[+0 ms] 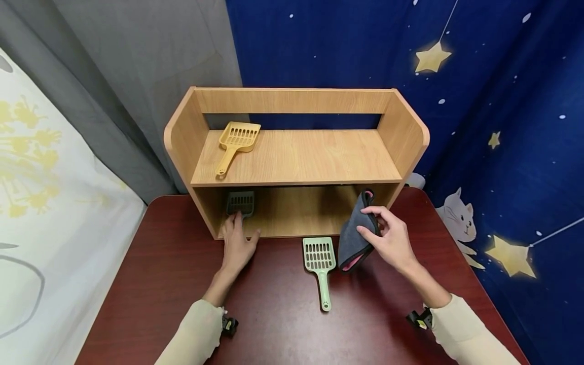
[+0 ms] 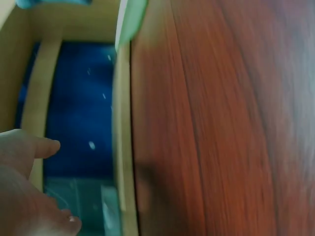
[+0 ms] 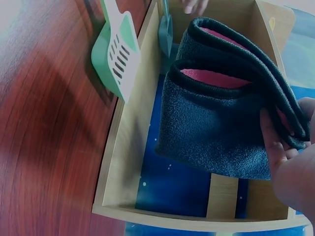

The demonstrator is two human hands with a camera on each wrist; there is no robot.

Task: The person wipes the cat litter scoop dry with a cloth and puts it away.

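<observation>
My right hand [image 1: 392,238] pinches a folded cloth [image 1: 353,233], dark grey with black edging and a pink inner side, in front of the shelf's right end. In the right wrist view, the folded layers of the cloth [image 3: 211,128] hang from thumb and fingers. My left hand [image 1: 237,246] reaches to the lower shelf's left end, fingertips at a dark green slotted litter scoop [image 1: 240,203] and overlapping its handle. The left wrist view shows this hand [image 2: 29,182] with thumb and fingers apart. A light green litter scoop [image 1: 319,256] lies on the table between my hands.
A two-tier wooden shelf [image 1: 296,157] stands at the back of the dark red table [image 1: 274,304]. On its upper tier, toward the left, lies a yellow litter scoop [image 1: 239,137]. Behind hang a grey curtain [image 1: 150,50] and a blue star-patterned curtain [image 1: 319,45].
</observation>
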